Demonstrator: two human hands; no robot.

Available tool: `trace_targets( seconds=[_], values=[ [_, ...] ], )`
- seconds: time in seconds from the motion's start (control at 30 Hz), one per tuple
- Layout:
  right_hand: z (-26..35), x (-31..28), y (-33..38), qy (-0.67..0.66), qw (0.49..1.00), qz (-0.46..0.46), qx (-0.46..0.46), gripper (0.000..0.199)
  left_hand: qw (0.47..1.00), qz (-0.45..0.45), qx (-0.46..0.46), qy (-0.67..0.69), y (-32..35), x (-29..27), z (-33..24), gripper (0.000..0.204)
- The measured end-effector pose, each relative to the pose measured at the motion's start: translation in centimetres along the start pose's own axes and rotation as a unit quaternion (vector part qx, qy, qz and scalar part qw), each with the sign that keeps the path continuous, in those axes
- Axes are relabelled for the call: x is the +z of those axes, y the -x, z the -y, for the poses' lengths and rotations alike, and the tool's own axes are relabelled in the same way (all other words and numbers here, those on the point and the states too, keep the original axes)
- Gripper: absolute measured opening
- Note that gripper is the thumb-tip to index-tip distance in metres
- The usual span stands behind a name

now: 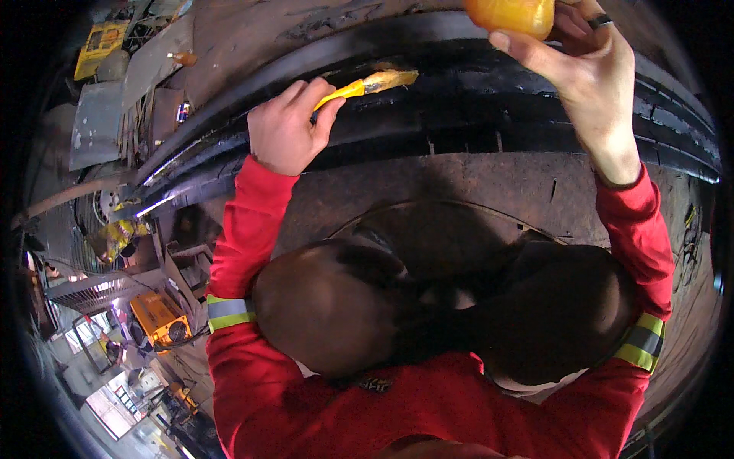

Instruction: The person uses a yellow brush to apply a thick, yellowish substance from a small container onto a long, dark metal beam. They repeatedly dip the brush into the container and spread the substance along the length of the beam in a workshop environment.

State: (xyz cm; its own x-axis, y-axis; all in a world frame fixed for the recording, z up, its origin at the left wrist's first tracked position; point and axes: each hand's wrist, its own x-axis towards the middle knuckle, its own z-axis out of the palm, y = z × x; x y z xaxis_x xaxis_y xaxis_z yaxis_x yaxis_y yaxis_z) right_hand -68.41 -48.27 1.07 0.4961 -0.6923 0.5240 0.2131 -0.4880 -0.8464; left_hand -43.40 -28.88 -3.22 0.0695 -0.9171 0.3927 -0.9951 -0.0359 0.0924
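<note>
Your yellow-handled brush (367, 84), its bristles loaded with amber paste, lies against the inner edge of the large black rubber tyre (474, 115). Your left hand (287, 126) is clenched round its handle. Your right hand (585, 69) grips a round orange tub (511, 14) just above the tyre. Only a short patch near the bristles looks coated; most of the edge seems uncoated.

Both arms raised, red sleeves with reflective bands.
The left hand (287, 126) sits at eleven o'clock, fingers curled in a closed grip; the right hand (589, 73) at one o'clock, fingers clasped, wrist bent back.
</note>
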Motion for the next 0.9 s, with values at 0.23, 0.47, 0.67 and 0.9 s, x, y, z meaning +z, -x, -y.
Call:
trace_targets(
  seconds=[0.23, 0.47, 0.67, 0.9],
  values=[
    [-0.5, -0.5, 0.0, 0.032, 0.999, 0.006, -0.017, 0.051, 0.987, -0.007, -0.117, -0.109, 6.4, -5.3, 6.0, 0.016],
    [-0.6, -0.3, 0.1, 0.005, 1.000, -0.006, -0.014, 0.051, 0.994, 0.002, -0.104, -0.033, 4.4, -4.3, 3.1, 0.016],
    [0.0, -0.3, -0.2, -0.002, 1.000, -0.004, 0.006, 0.054, 0.991, -0.038, -0.130, 0.002, 4.6, -7.0, 2.9, 0.014],
    [-1.0, -2.1, -0.3, 0.082, 0.996, 0.027, 0.024, 0.055, 0.977, 0.144, -0.146, 0.061, -2.0, -8.4, 3.3, 0.032]
  ],
)
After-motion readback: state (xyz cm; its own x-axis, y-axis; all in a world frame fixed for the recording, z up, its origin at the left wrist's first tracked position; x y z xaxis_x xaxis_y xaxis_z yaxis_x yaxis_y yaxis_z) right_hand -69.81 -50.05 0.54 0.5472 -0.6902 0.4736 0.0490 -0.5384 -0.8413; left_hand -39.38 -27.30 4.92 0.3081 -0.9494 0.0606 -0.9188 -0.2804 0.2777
